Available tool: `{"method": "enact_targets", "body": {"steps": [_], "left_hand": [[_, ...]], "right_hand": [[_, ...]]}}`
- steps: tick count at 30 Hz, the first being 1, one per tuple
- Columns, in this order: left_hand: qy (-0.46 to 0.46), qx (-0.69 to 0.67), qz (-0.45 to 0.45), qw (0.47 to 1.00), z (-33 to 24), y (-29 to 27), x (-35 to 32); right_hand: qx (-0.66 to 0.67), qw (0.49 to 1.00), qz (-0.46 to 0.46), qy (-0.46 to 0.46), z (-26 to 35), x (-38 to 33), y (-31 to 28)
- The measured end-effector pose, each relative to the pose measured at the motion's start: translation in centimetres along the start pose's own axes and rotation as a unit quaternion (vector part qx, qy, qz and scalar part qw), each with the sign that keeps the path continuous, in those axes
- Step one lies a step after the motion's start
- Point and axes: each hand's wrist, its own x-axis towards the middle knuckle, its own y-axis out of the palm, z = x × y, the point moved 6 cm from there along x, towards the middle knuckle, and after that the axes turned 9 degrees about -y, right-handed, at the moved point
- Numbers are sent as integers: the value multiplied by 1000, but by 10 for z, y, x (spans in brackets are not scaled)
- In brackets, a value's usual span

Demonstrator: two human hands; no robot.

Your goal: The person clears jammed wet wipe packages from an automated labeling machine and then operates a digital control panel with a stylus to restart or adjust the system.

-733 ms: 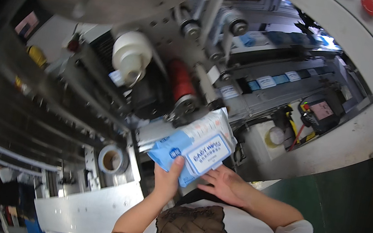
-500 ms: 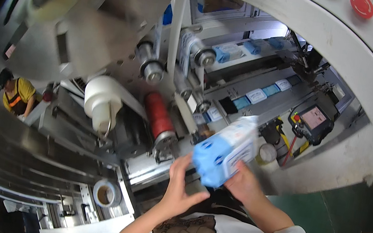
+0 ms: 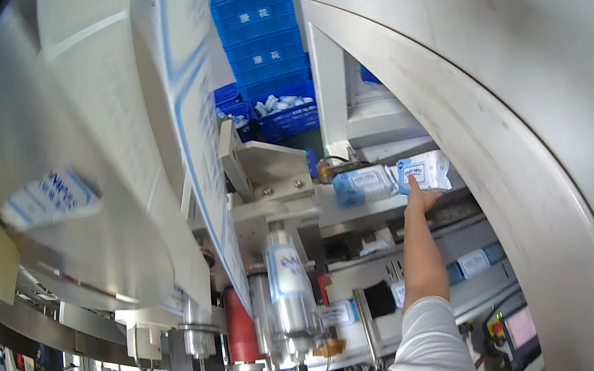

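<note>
My right arm reaches forward into the machine's opening. At its end my right hand is closed on a pale blue and white soft pack of wipes, thumb on the front face and the other fingers mostly hidden behind. Just left of it a similar pack of wipes lies on the far conveyor. Whether the held pack touches that conveyor I cannot tell. My left hand is out of view.
A label web and metal rollers stand close on the left, with a red roller below. The curved white housing borders the right. Blue crates are stacked behind. A control panel hangs at lower right.
The view has tilted up and forward. My right hand has carried the pack from in front of my body to the far conveyor. My left hand, empty before, has left the view.
</note>
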Motion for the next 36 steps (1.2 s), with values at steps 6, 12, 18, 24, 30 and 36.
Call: {"method": "enact_targets", "body": {"steps": [6,12,18,24,30,36], "left_hand": [[-82,-47,-38,995,8,5,-10],[-95,-60,-36,993,5,13,-6],[-74,-58,-22,995,-10,16,6],[-111,-81,-43,990,7,14,-10],[-102,-86,-31,991,6,14,5],[-104,-104,-37,988,19,8,-14]], "right_hand": [[-274,943,130,136,-42,-53,67],[-61,875,349,331,-100,-123,87],[-92,993,49,58,-157,26,42],[-265,964,1,5,-148,61,35],[24,969,13,247,-160,82,44],[-18,953,128,274,-126,17,57]]}}
